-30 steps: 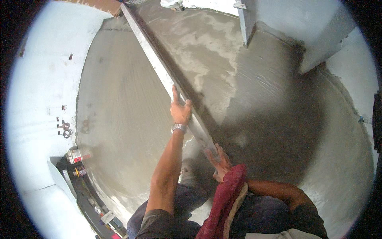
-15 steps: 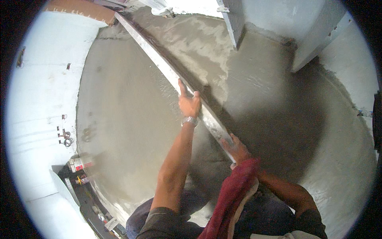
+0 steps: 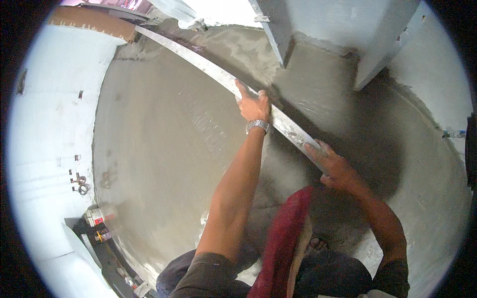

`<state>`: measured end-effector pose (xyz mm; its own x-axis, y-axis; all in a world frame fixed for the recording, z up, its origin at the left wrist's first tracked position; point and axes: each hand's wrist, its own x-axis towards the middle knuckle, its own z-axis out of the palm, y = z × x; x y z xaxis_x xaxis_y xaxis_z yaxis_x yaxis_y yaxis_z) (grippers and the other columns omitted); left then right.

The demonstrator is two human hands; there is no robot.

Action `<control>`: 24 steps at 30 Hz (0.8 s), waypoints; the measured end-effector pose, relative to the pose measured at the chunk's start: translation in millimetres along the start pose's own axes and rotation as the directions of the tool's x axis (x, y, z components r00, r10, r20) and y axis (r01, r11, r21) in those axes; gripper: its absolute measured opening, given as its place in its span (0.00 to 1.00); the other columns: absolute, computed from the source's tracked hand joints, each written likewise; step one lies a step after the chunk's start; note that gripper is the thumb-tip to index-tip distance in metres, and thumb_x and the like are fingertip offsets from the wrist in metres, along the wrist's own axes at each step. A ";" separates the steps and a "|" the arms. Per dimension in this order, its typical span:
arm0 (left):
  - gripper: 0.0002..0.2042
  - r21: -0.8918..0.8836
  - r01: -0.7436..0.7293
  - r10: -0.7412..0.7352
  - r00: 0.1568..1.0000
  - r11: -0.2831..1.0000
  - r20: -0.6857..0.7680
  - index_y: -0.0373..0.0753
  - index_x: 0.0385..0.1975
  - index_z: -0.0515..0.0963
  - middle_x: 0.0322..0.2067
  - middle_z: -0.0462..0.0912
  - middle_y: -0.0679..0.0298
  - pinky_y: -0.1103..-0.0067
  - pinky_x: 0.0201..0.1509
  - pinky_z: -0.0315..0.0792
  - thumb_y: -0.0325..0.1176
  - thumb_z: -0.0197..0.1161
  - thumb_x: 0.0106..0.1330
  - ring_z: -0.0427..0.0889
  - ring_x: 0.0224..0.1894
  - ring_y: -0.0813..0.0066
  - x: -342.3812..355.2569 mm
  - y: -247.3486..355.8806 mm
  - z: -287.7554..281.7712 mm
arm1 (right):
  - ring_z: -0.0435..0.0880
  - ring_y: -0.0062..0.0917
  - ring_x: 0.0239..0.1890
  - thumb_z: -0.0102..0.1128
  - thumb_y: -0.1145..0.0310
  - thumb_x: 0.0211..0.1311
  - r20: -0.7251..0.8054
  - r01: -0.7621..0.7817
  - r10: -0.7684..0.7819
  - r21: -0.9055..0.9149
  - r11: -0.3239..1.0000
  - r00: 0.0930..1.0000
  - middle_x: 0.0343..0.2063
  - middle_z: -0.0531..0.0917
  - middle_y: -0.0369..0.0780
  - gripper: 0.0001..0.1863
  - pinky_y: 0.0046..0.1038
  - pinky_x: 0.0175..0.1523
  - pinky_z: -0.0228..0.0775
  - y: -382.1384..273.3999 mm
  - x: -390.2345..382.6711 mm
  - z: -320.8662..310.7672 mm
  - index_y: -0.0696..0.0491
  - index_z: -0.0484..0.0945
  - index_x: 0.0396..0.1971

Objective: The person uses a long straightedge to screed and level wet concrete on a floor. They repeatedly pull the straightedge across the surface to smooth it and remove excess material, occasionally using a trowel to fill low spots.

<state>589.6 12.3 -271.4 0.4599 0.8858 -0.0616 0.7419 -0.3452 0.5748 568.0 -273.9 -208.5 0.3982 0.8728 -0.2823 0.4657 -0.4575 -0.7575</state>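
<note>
A long metal straightedge point(image 3: 211, 70) runs slantwise over the wet grey screed point(image 3: 149, 129), from the far left toward my right side. My left hand point(image 3: 254, 106), with a metal watch point(image 3: 257, 126) at the wrist, grips it near the middle, index finger stretched along it. Around its near end my right hand point(image 3: 334, 166) is closed. Grey mortar smears the bar between the two hands. Whether its lower edge touches the screed along its full length, I cannot tell. A dark red cloth point(image 3: 288, 233) hangs down in front of me.
A white wall point(image 3: 59, 119) with protruding wires point(image 3: 80, 184) bounds the left side. Beside it stand a white bucket point(image 3: 95, 216) and clutter at lower left. Two grey wall ends point(image 3: 278, 44) point(image 3: 370, 69) jut in at the far right. A brown board point(image 3: 92, 22) lies far left.
Both hands have moved the straightedge to the right and away from me, and it lies flatter across the view. Smooth screed shows where it passed. The red cloth has swung clear of my right hand.
</note>
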 end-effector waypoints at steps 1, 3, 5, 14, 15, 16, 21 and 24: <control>0.46 -0.009 0.000 0.000 1.000 1.000 -0.010 0.56 0.70 0.43 0.46 0.73 0.32 0.59 0.52 0.71 0.42 0.63 0.51 0.78 0.44 0.39 -0.1 0.4 0.7 | 0.64 0.53 0.63 0.61 0.80 0.43 -0.015 -0.002 0.002 -0.005 1.000 1.000 0.66 0.55 0.54 0.50 0.39 0.64 0.63 0.6 -1.1 1.4 0.32 0.53 0.68; 0.46 -0.030 -0.006 0.005 1.000 1.000 -0.025 0.56 0.70 0.42 0.48 0.71 0.32 0.60 0.53 0.71 0.42 0.63 0.52 0.77 0.46 0.39 -2.6 8.4 -1.8 | 0.64 0.52 0.63 0.63 0.83 0.37 -0.050 -0.013 0.012 -0.017 1.000 0.999 0.65 0.56 0.55 0.55 0.39 0.64 0.63 6.8 -3.7 1.9 0.30 0.53 0.68; 0.46 -0.070 0.057 -0.051 0.995 0.996 0.082 0.55 0.70 0.42 0.53 0.65 0.28 0.60 0.57 0.69 0.40 0.63 0.52 0.75 0.50 0.38 -7.0 23.1 -4.8 | 0.64 0.49 0.63 0.65 0.82 0.37 -0.048 -0.118 0.115 -0.055 0.991 0.992 0.66 0.56 0.52 0.55 0.38 0.65 0.61 11.0 -7.9 -4.8 0.31 0.54 0.68; 0.46 -0.155 0.064 -0.050 0.994 0.986 0.094 0.51 0.70 0.42 0.57 0.58 0.24 0.62 0.62 0.64 0.39 0.65 0.53 0.69 0.57 0.35 -10.0 32.4 -13.8 | 0.63 0.49 0.64 0.63 0.84 0.36 -0.117 -0.144 0.124 -0.184 0.972 0.985 0.65 0.58 0.52 0.54 0.38 0.66 0.60 2.7 -10.9 -11.5 0.31 0.54 0.67; 0.46 -0.166 0.046 -0.032 0.996 0.985 0.085 0.50 0.70 0.42 0.57 0.59 0.25 0.62 0.62 0.64 0.39 0.65 0.53 0.69 0.57 0.35 -11.2 31.8 -14.6 | 0.63 0.49 0.64 0.62 0.84 0.36 -0.125 -0.133 0.109 -0.202 0.970 0.986 0.65 0.58 0.53 0.54 0.38 0.66 0.60 1.8 -11.8 -10.5 0.31 0.54 0.67; 0.46 -0.177 0.028 -0.015 0.997 0.984 0.074 0.49 0.70 0.43 0.56 0.61 0.25 0.62 0.62 0.65 0.39 0.65 0.53 0.69 0.57 0.35 -11.4 31.8 -15.6 | 0.63 0.50 0.63 0.62 0.83 0.36 -0.114 -0.122 0.100 -0.202 0.972 0.988 0.65 0.58 0.53 0.54 0.38 0.66 0.60 -1.8 -12.1 -12.3 0.33 0.53 0.68; 0.46 -0.230 -0.044 0.046 0.999 0.972 0.003 0.44 0.69 0.45 0.52 0.69 0.30 0.61 0.60 0.66 0.39 0.65 0.51 0.72 0.53 0.37 -14.4 27.7 -12.4 | 0.64 0.51 0.62 0.62 0.79 0.38 -0.096 -0.021 -0.007 -0.287 0.958 0.995 0.65 0.58 0.54 0.53 0.41 0.65 0.61 -6.1 -22.0 -21.6 0.37 0.50 0.69; 0.48 -0.158 -0.071 0.066 0.997 0.985 -0.037 0.42 0.69 0.44 0.52 0.70 0.33 0.61 0.60 0.66 0.39 0.67 0.49 0.73 0.53 0.38 -11.6 13.0 -14.4 | 0.64 0.52 0.62 0.63 0.77 0.39 -0.025 -0.094 0.091 -0.161 0.983 0.996 0.65 0.57 0.54 0.52 0.41 0.63 0.63 -23.7 -25.0 -16.9 0.38 0.50 0.69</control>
<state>586.9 2.1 -251.5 0.4890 0.8723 0.0069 0.6211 -0.3538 0.6994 560.4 -287.8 -173.5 0.4588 0.8228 -0.3353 0.5470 -0.5590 -0.6231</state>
